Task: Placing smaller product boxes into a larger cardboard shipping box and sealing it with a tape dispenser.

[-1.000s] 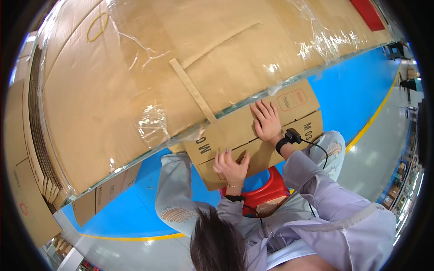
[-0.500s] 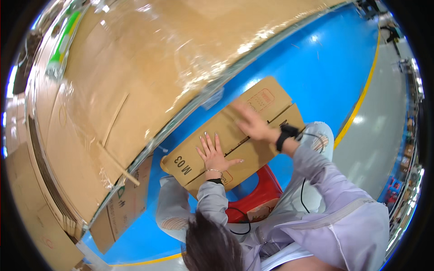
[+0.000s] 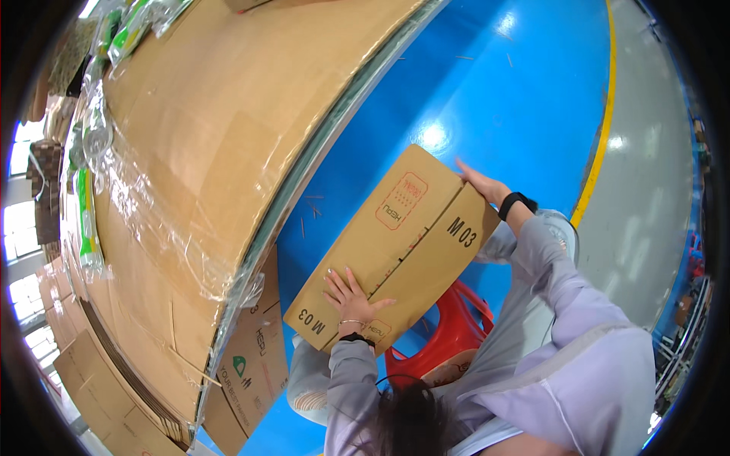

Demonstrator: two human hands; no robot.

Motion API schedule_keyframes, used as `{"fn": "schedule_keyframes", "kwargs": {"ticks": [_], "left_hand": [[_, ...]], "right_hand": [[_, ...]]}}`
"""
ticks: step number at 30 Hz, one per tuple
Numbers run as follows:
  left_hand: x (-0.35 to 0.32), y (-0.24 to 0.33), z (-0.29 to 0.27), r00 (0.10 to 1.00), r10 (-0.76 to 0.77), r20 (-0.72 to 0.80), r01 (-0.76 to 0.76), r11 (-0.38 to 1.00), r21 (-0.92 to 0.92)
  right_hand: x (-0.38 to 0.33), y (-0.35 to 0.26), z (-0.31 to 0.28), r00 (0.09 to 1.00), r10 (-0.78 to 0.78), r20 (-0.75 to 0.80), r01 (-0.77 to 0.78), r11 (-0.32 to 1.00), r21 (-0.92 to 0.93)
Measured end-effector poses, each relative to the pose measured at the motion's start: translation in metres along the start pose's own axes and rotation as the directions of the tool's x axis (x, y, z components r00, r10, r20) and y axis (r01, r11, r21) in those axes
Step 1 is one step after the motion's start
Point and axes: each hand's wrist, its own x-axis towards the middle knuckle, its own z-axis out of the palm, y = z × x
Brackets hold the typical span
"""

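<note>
Left hand [image 3: 351,296] spread flat on box [image 3: 395,243] top, right hand [image 3: 484,185] open against far end, red stool [image 3: 449,334] beneath, blue floor [image 3: 494,99], wrapped cardboard stack [image 3: 213,152] alongside

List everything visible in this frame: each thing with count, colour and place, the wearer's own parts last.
cardboard box: one, brown, centre, flaps shut, under both hands
flat cardboard stack: one, brown, plastic-wrapped, left
smaller carton: one, brown, lower left beside the stack
stool: one, red plastic, under the box
floor: blue, with a yellow line, grey beyond it
wrist band: one, black, right wrist
left hand: flat on the box top, near end
right hand: on the box's far edge
</note>
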Motion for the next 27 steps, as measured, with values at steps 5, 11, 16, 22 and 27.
{"fn": "schedule_keyframes", "kwargs": {"ticks": [5,11,16,22,27], "left_hand": [[0.006,0.011,0.001,0.999,0.041,-0.010,-0.042,0.999,-0.029],[0.000,0.009,0.005,0.988,0.080,-0.132,-0.083,0.996,-0.015],[-0.015,0.007,0.019,0.906,0.120,-0.407,-0.142,0.990,-0.026],[-0.054,-0.036,0.065,0.595,-0.700,-0.394,0.511,0.709,-0.487],[-0.083,-0.119,0.088,0.742,-0.671,-0.022,-0.066,-0.041,-0.997]], "right_hand": [[-0.003,0.013,-0.027,0.937,-0.099,0.336,-0.028,0.935,0.353],[0.001,0.018,0.013,0.926,-0.357,-0.124,0.366,0.929,0.062],[-0.018,0.006,0.035,0.753,-0.467,-0.464,0.380,0.884,-0.273],[-0.006,0.018,0.027,0.603,-0.693,-0.395,0.534,0.719,-0.445],[-0.001,0.010,0.045,0.530,-0.753,-0.389,0.507,0.650,-0.566]]}}
